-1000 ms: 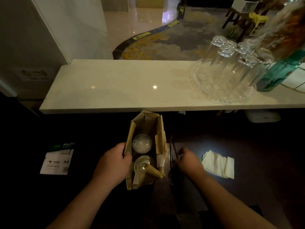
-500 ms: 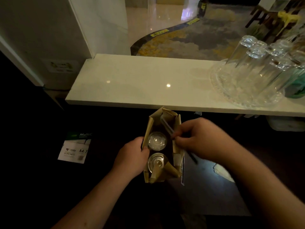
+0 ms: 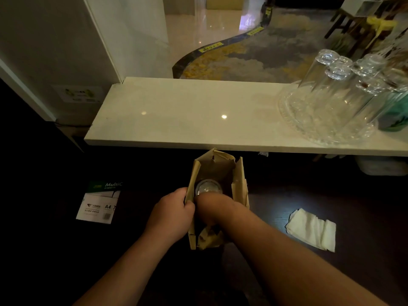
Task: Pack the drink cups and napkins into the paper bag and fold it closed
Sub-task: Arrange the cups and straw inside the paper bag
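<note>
A brown paper bag (image 3: 240, 184) stands open on the dark table, just below the marble ledge. Inside it, the clear lid of one drink cup (image 3: 207, 187) shows at the far end; the near cup is covered by my arm. My left hand (image 3: 171, 214) pinches the bag's left wall at its top edge. My right hand (image 3: 211, 205) reaches down into the bag over the near cup, its fingers hidden inside. A small stack of white napkins (image 3: 311, 231) lies on the table to the right of the bag.
A pale marble ledge (image 3: 187, 120) runs across behind the bag. On its right end sits a glass tray (image 3: 309, 131) with several upturned glasses, next to a green bottle (image 3: 395, 120). A pack of A4 paper (image 3: 99, 206) lies at the left.
My right hand picked up dark straws from the table beside the bag, carried them over the opening and has now gone down inside the bag. My left hand kept hold of the bag.
</note>
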